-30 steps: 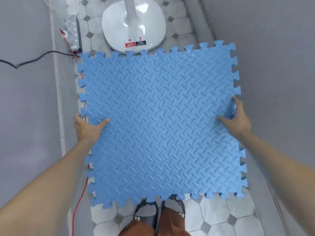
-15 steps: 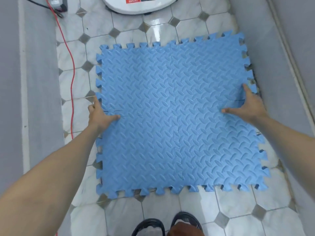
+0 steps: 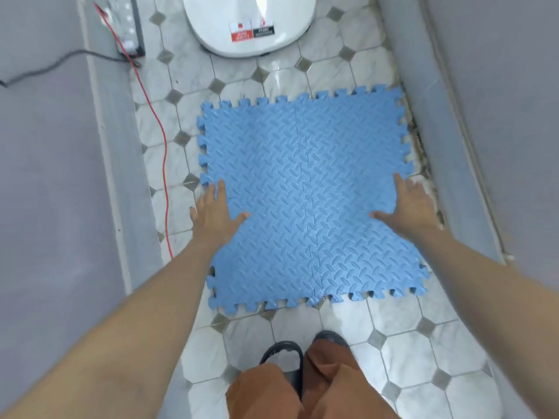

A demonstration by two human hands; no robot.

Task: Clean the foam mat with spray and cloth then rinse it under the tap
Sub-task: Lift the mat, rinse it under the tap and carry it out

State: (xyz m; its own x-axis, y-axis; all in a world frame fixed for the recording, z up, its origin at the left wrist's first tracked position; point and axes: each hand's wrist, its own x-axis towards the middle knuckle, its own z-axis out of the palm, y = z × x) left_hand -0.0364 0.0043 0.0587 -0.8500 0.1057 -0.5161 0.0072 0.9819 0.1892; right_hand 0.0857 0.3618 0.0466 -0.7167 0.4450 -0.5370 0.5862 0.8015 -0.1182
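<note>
Tiled floor [image 3: 402,337], white marble-look octagons with small grey squares, running between 2 grey walls. Flat on it: blue mat [image 3: 305,204] against the right wall's base, white round base [image 3: 249,24] at top, power strip [image 3: 131,25] top left by the left wall. Red cable [image 3: 163,164] trails down the left side, black sandal [image 3: 287,362] at bottom.

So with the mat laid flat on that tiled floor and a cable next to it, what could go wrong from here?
The red cable and power strip lie on the tiles just left of the mat; spray or rinse water might reach them. The tiles look glossy, perhaps wet near the mat's front edge, so feet could slip. The mat is joined pieces; with both hands, left and right, flat on its sides, the seams may separate when lifted.
</note>
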